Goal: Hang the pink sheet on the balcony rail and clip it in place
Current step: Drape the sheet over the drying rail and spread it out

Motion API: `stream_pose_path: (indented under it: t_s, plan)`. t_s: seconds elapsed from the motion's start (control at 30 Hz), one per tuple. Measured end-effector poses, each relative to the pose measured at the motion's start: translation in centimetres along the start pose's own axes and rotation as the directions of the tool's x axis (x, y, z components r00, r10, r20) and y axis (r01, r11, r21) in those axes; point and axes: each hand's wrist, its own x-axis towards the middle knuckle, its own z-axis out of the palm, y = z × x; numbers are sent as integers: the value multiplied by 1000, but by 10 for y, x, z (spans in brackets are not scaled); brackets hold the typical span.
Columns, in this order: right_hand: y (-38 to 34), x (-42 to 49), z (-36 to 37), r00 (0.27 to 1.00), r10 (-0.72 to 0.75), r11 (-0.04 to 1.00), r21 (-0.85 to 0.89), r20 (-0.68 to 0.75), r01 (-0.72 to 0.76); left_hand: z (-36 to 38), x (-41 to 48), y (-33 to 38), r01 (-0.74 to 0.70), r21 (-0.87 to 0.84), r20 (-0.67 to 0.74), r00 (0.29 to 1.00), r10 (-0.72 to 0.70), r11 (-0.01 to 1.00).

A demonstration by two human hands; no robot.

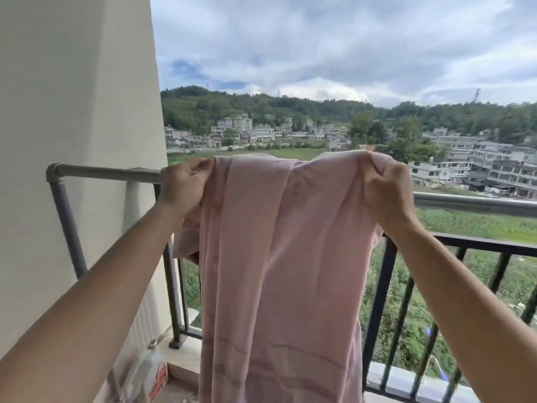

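The pink sheet (279,257) hangs in long folds in front of me, held up by its top edge. My left hand (183,184) grips the top left corner and my right hand (386,190) grips the top right corner, both with fingers curled round the cloth. The sheet's top edge is level with, or just above, the grey metal rail (101,171), which runs from a wall elbow on the left across to the right (476,203). The middle of the rail is hidden behind the sheet. No clip is in view.
A black barred balcony railing (380,301) stands below the grey rail. A cream wall (75,112) fills the left side. A plastic jug (148,370) sits on the floor in the left corner. Beyond are fields, houses and hills.
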Motion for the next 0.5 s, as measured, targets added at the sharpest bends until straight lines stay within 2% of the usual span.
stream_pose_path:
  t_s: [0.07, 0.13, 0.23, 0.33, 0.4, 0.5]
  plan:
    - [-5, 42, -16, 993, 89, 991, -92, -82, -96, -10, 30, 17, 31, 33, -159, 987, -26, 999]
    - [1, 66, -35, 976, 187, 963, -174, -109, -204, -13, 52, 21, 68, 154, -247, 969, -28, 986]
    - [15, 63, -50, 936, 322, 897, -362, 140, -255, -4, 54, 7, 128, 370, -197, 979, -57, 920]
    - [10, 48, -49, 902, 382, 806, -550, 202, -218, 16, 27, 1, 173, 507, -206, 976, -76, 844]
    - [5, 45, -48, 908, 366, 785, -592, 203, -184, 33, 2, 9, 31, 487, -166, 984, 57, 873]
    - [2, 40, -51, 907, 363, 800, -571, 211, -188, 61, -37, 25, -310, 453, 46, 944, 326, 836]
